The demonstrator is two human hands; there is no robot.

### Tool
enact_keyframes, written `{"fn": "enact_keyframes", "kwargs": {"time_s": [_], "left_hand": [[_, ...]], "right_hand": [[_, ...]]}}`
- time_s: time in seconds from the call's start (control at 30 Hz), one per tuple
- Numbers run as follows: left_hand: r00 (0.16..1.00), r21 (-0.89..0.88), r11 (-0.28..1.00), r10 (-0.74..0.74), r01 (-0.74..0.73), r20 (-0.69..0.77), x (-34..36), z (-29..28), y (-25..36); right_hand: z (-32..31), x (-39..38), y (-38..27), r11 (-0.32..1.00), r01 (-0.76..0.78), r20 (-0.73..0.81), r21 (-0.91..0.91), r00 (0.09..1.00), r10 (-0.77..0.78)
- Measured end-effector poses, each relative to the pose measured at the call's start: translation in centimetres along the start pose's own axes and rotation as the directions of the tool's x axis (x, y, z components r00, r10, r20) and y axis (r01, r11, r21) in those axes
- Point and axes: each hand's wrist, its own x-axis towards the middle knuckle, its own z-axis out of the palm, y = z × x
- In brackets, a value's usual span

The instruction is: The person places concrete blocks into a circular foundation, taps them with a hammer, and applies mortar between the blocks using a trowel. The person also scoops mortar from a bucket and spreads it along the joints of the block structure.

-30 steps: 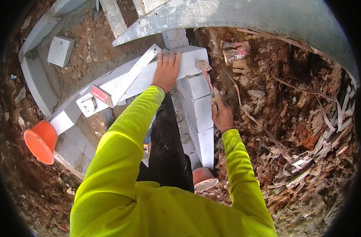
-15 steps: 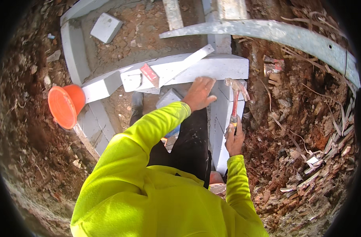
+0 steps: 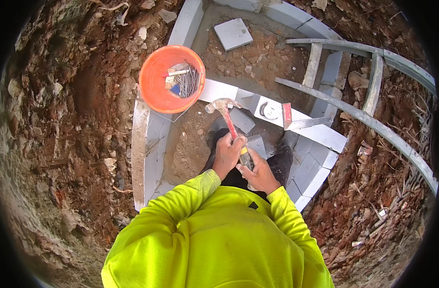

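A claw hammer (image 3: 227, 121) is held in front of my body, its rusty head pointing away and to the left. My left hand (image 3: 226, 154) is wrapped round the middle of its handle, just below the red shaft. My right hand (image 3: 259, 174) closes on the dark grip at the handle's lower end. Beyond the hammer, a row of light grey blocks (image 3: 320, 135) crosses from the bucket to the right. On top of it lie a try square (image 3: 287, 116) with a red stock and a round, pale item (image 3: 270, 110) I cannot make out.
An orange bucket (image 3: 150, 98) with nails and small items stands left of the hammer, beside a plank (image 3: 140, 158). Block walls (image 3: 310, 175) enclose my legs. A loose block (image 3: 233, 34) lies on the far soil. A ladder-like frame (image 3: 359, 113) spans the right side.
My view has swung left, bringing the bucket nearer the middle. The hammer moved from over the right-hand wall to before my body. My left hand, formerly open at the blocks, now grips it too.
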Motion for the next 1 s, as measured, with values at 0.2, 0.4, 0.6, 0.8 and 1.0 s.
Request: {"fn": "enact_keyframes", "kwargs": {"time_s": [0.2, 0.4, 0.6, 0.8, 1.0], "left_hand": [[0.996, 0.144, 0.988, -0.045, 0.055, -0.074, 8.0, -13.5, 8.5], [0.969, 0.59, 0.775, -0.241, 0.227, -0.056, 18.3, -23.9, 8.7], [0.932, 0.895, 0.439, -0.35, 0.077, 0.091, 23.1, -26.8, 7.3], [0.958, 0.947, -0.257, -0.257, -0.192, 0.125, 18.7, -20.5, 8.6], [0.927, 0.673, -0.65, -0.34, -0.354, 0.159, 22.7, -22.0, 10.8]], "right_hand": [[7.6, 4.2, -5.6, 0.976, 0.179, -0.069, 0.124, 0.983, -0.171], [4.3, -1.3, -2.7, 0.953, 0.184, -0.484, 0.239, 0.874, -0.047], [2.6, -11.6, 7.7, 0.867, 0.251, -0.835, 0.431, 0.476, 0.277], [12.7, -21.4, 20.6, 0.736, 0.241, -0.768, 0.633, 0.073, 0.636], [22.0, -35.4, 34.2, 0.702, -0.2, -0.641, 0.684, -0.624, 0.447]]}}
